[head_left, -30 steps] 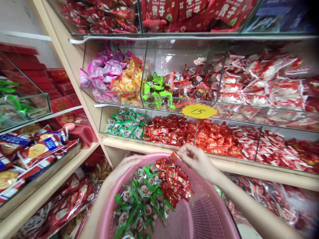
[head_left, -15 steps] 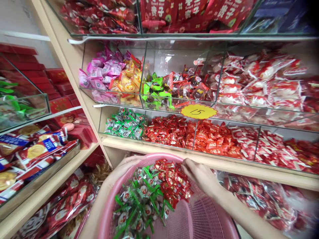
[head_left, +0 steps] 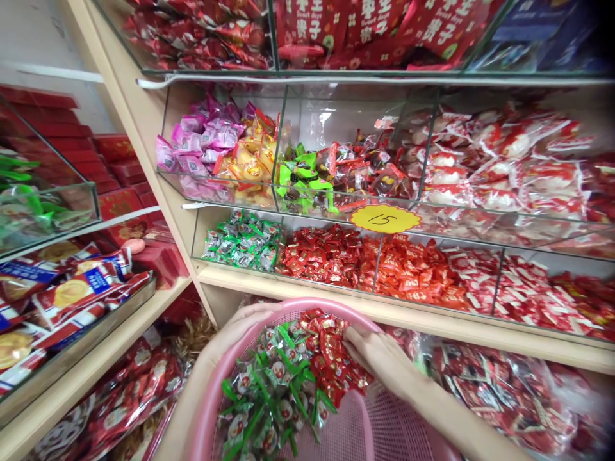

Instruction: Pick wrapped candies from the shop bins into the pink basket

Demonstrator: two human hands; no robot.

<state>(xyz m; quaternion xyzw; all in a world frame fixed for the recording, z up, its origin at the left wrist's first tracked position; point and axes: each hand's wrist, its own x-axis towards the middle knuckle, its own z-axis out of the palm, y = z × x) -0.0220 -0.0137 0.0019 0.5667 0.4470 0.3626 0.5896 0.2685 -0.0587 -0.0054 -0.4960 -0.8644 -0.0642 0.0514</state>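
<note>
A pink plastic basket (head_left: 217,390) is below the shelf front, tilted toward me. My left hand (head_left: 243,325) lies over its upper left rim, with the fingers along the edge. Inside, green-and-clear wrapped candies (head_left: 269,397) fill the left side. A pile of red-wrapped candies (head_left: 331,358) sits at the upper middle beside them. My right hand (head_left: 377,355) reaches over the right rim, its curled fingers against the red candies. Its fingertips are partly hidden, and how many candies it grips cannot be seen.
Divided bins of green candies (head_left: 243,240), dark red candies (head_left: 321,253) and orange-red candies (head_left: 413,272) line the low shelf. A yellow price tag (head_left: 385,219) reads 15. Wrapped biscuits (head_left: 72,288) fill a side shelf at left. Bagged sweets (head_left: 504,384) are under the right shelf.
My right hand has moved slightly left and down, from the basket's rim onto the red candies. My left hand stays on the rim.
</note>
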